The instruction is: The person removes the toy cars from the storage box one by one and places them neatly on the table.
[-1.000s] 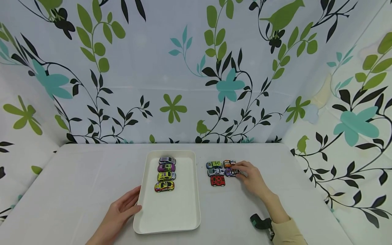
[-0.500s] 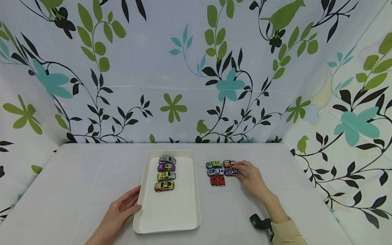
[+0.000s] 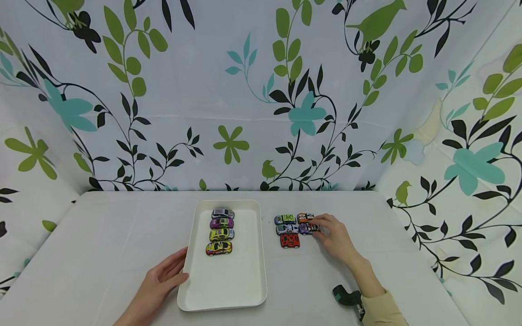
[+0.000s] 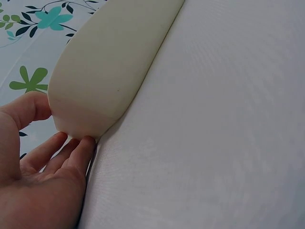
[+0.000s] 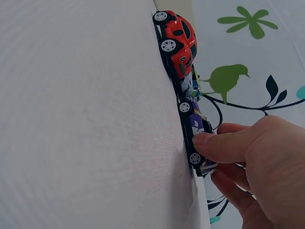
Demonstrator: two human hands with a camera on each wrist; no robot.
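Two fingers and the thumb of the right hand [image 3: 335, 237] curl around the purple toy car [image 5: 195, 126], pinching it where it sits on the table [image 3: 102, 235] just behind the red car [image 3: 290, 240]. The left hand [image 3: 157, 283] lies relaxed, its straight fingers [image 4: 71, 152] touching the near left corner of the white tray [image 3: 244, 290].
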